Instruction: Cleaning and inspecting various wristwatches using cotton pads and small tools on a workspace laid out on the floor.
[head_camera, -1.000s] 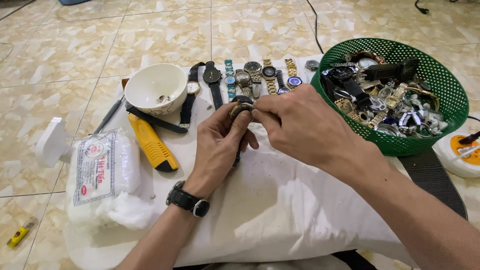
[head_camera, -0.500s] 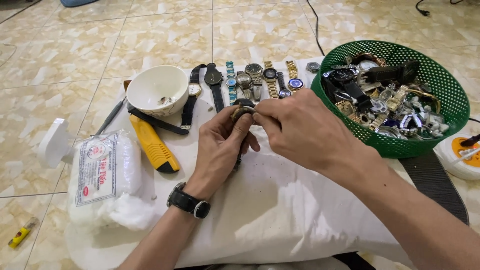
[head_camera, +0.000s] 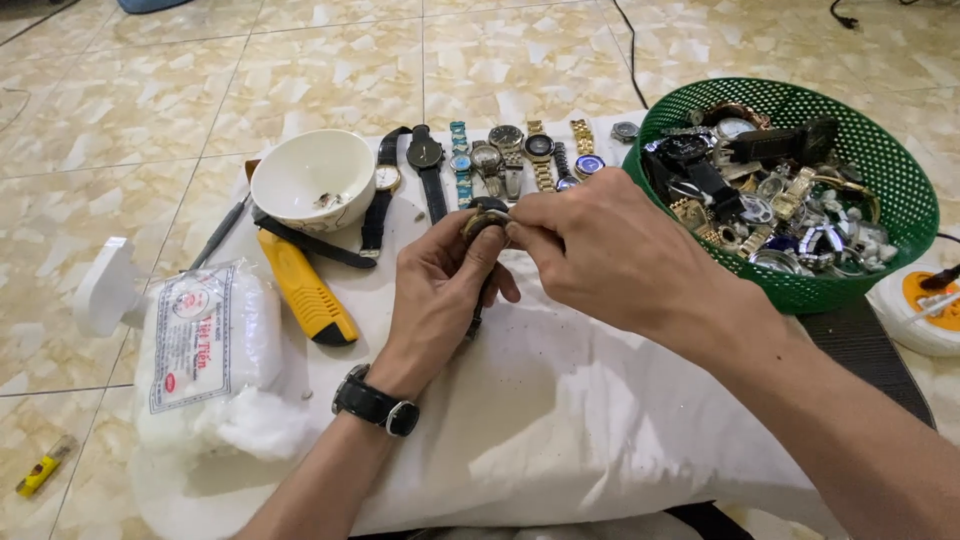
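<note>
- The left hand (head_camera: 440, 295) is curled around a gold-cased wristwatch (head_camera: 482, 218), thumb and fingers pinching the case near its top; a dark strap end hangs out below the palm. A black watch sits on that wrist.
- The right hand (head_camera: 610, 255) meets it from the right, fingertips (head_camera: 520, 228) pressed together against the watch case; whether they pinch a small part of it cannot be told.
- Both hands hover over a white cloth (head_camera: 560, 400).
- Just beyond the fingertips lies a row of wristwatches (head_camera: 500, 155), side by side on the cloth.
- Well to the right of the right hand stands a green plastic basket (head_camera: 890, 170) heaped with watches and watch parts.
- Left of the left hand lies a yellow utility knife (head_camera: 305, 285); beyond it stands a white bowl (head_camera: 312, 178) with small bits inside.
- Farther left, near the left forearm, lies a bag of white cotton wool (head_camera: 205, 350).
</note>
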